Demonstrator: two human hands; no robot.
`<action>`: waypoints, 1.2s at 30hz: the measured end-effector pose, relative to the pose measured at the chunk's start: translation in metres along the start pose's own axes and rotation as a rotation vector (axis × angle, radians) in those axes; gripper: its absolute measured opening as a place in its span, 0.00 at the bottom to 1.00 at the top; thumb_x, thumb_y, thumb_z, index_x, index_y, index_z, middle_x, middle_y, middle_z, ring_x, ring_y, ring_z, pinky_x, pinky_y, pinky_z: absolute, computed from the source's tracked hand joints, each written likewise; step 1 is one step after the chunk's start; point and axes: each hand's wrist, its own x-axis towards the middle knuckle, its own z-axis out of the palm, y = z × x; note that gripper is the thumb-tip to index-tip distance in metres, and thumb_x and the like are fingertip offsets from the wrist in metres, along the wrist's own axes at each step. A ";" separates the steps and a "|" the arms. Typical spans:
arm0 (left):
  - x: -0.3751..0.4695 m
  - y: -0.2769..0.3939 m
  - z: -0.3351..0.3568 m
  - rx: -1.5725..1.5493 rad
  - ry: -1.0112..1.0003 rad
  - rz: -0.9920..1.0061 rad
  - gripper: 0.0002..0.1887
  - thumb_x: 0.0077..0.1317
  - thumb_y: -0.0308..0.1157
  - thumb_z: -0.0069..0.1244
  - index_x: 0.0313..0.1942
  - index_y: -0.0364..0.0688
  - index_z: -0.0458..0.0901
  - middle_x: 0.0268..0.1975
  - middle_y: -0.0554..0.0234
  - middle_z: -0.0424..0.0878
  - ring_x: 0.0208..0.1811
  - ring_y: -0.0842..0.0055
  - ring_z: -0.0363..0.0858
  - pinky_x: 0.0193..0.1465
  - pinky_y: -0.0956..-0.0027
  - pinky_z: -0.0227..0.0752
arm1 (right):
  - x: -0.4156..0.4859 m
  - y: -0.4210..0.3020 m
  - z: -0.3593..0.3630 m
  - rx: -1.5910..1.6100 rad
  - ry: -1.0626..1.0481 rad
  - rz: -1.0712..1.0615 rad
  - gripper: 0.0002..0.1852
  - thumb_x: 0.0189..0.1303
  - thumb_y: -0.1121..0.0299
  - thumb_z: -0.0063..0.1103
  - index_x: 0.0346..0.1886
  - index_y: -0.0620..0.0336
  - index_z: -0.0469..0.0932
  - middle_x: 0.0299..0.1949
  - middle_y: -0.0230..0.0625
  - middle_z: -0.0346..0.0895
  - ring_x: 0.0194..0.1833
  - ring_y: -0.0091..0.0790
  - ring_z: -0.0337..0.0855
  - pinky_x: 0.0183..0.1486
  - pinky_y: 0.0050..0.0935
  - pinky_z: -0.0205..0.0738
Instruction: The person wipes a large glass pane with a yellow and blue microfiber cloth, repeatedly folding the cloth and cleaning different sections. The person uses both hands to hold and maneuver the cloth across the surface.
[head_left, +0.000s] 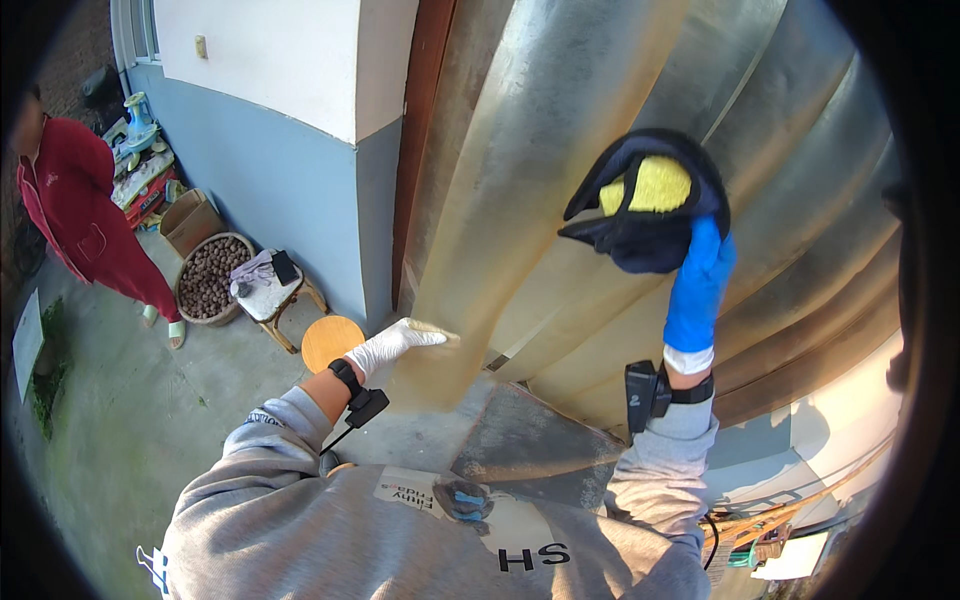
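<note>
Translucent, yellowed plastic strips of a door curtain (480, 195) hang before me. My left hand (401, 346), in a white glove, pinches the edge of one strip near its lower end, with some fingertips seen through or behind the plastic. Higher up on the right, my right hand (701, 277) wears a blue glove over a white one. It grips a dark navy cloth item (652, 247), possibly a cap or wiping pad, held in front of the strips. A fuzzy yellow piece (660, 184) shows in its opening. Whether the cloth touches the plastic, I cannot tell.
Left of the doorway stand a round wooden stool (333, 341), a small chair (271, 296) with a cloth and dark phone-like object, and a basket of round brown items (216, 277). A person in red (90, 202) stands beyond. A blue-and-white wall corner (358, 146) juts out nearby.
</note>
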 end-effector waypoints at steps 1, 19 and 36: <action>-0.011 -0.001 0.003 0.031 0.035 0.010 0.19 0.70 0.40 0.53 0.54 0.37 0.84 0.51 0.65 0.86 0.55 0.79 0.80 0.63 0.72 0.69 | 0.023 -0.009 0.017 0.023 -0.037 -0.099 0.16 0.71 0.66 0.55 0.58 0.63 0.76 0.49 0.30 0.80 0.48 0.25 0.79 0.55 0.26 0.74; -0.170 -0.007 -0.026 -0.141 -0.219 0.097 0.23 0.72 0.39 0.51 0.62 0.37 0.73 0.52 0.52 0.84 0.49 0.68 0.86 0.55 0.68 0.79 | -0.212 0.005 0.211 -0.963 -0.823 -0.670 0.11 0.47 0.60 0.69 0.36 0.46 0.84 0.29 0.35 0.77 0.36 0.43 0.79 0.35 0.40 0.71; -0.297 0.024 -0.043 0.074 -0.216 0.190 0.20 0.73 0.38 0.48 0.58 0.34 0.77 0.51 0.47 0.85 0.45 0.65 0.88 0.47 0.66 0.83 | -0.254 -0.113 0.257 -0.863 -0.684 -0.465 0.11 0.56 0.62 0.66 0.42 0.50 0.86 0.33 0.44 0.79 0.38 0.48 0.81 0.40 0.42 0.76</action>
